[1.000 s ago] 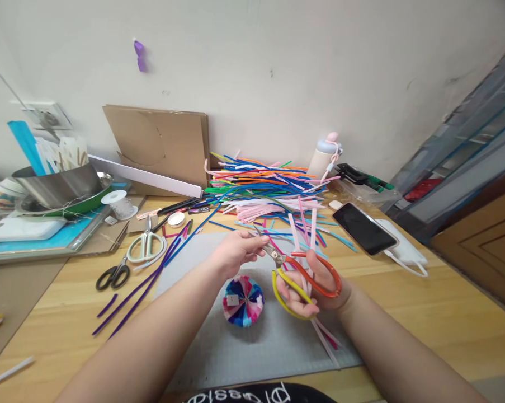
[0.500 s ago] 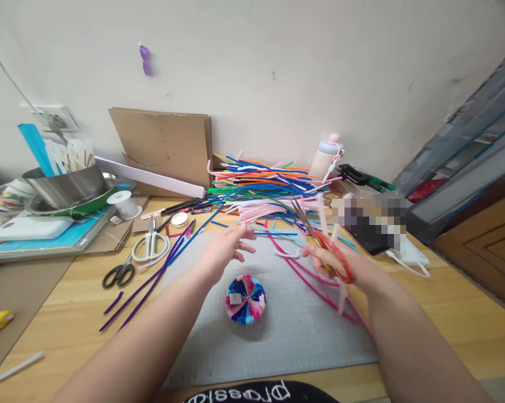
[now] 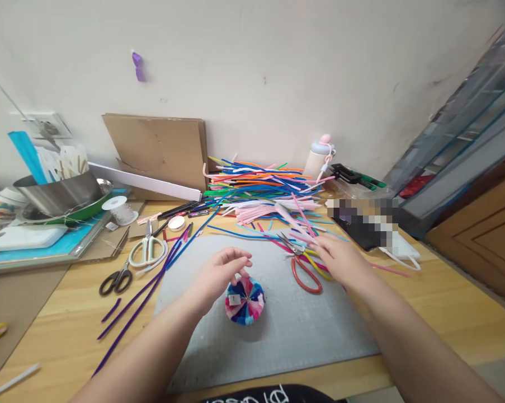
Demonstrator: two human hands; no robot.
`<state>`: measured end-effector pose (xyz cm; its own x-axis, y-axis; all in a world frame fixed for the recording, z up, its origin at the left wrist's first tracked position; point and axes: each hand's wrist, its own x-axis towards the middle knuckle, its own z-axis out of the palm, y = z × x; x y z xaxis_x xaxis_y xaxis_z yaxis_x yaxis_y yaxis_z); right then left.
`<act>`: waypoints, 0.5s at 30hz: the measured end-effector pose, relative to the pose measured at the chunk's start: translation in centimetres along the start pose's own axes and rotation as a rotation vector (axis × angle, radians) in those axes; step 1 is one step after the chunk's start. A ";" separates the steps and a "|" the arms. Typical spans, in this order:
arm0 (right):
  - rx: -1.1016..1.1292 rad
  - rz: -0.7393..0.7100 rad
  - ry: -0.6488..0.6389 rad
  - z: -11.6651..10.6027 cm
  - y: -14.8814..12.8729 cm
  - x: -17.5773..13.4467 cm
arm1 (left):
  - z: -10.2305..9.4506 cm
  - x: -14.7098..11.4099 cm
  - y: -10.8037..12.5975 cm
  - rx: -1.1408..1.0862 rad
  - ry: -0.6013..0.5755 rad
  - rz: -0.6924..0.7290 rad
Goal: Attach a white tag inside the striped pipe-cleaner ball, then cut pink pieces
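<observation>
A round fuzzy disc [image 3: 244,310] of pink, blue and white pipe cleaners, with a small white tag on it, rests on the grey mat [image 3: 235,355]. Just above its far left edge is my left hand [image 3: 223,274], fingers loosely curved and apart, holding nothing. My right hand [image 3: 334,257] is closed on pale pink pipe cleaners [image 3: 292,217] that point up and to the left toward the pile. Scissors with one red and one yellow handle [image 3: 306,277] lie on the mat beside and partly under that hand, blades toward the back.
Behind the mat lies a heap of coloured pipe cleaners [image 3: 260,182]. On the left are white-handled scissors [image 3: 148,252], black-handled scissors [image 3: 115,281], purple pipe cleaners [image 3: 138,302] and a spool [image 3: 120,210]. A bottle [image 3: 317,157] and a phone [image 3: 355,226] stand or lie right.
The red-and-yellow scissors have left my right hand and now lie on the mat. That hand now grips pale pink pipe cleaners. My left hand has come down closer to the disc.
</observation>
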<state>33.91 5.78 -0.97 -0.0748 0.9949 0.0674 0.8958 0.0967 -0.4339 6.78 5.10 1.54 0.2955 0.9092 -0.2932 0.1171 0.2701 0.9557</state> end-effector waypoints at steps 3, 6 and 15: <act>0.429 -0.066 -0.274 -0.5 -3.0 -1.5 | 1.4 -0.7 0.1 -0.008 -0.041 0.067; 0.625 -0.061 -0.579 0.5 -5.9 -2.9 | 2.8 -0.9 -0.3 -0.156 -0.096 0.105; 0.331 0.074 -0.355 2.5 -2.9 -0.5 | -0.7 -0.4 -1.6 -0.461 0.250 0.121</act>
<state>30.28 5.06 -1.95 -0.2127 0.9420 -0.2595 0.7213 -0.0278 -0.6921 5.82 4.53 0.09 0.0398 0.9751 -0.2182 -0.3485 0.2182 0.9115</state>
